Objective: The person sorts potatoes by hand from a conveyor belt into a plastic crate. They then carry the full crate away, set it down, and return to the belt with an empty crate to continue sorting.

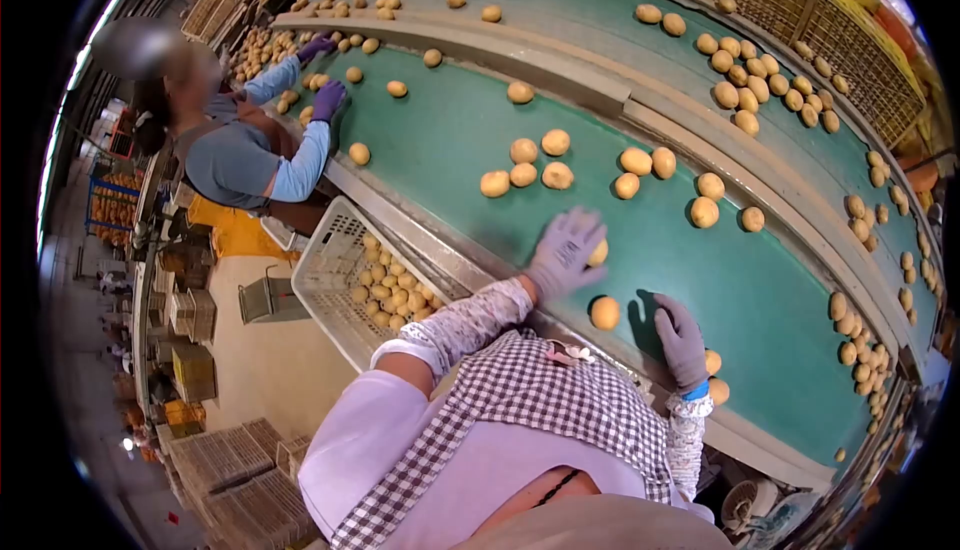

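My left hand, in a grey glove, lies flat on the green conveyor belt with its fingers spread. A yellow potato sits against its palm edge, touched but not gripped. My right hand, also in a grey glove with a blue cuff, rests on the belt near its front edge and holds nothing. One loose potato lies between my hands. Two more potatoes sit beside my right wrist.
Several potatoes are scattered along the belt. A raised divider separates a second belt lane with more potatoes. A white crate of small potatoes stands below the belt's edge. A co-worker with purple gloves sorts at far left. Yellow crates line the far side.
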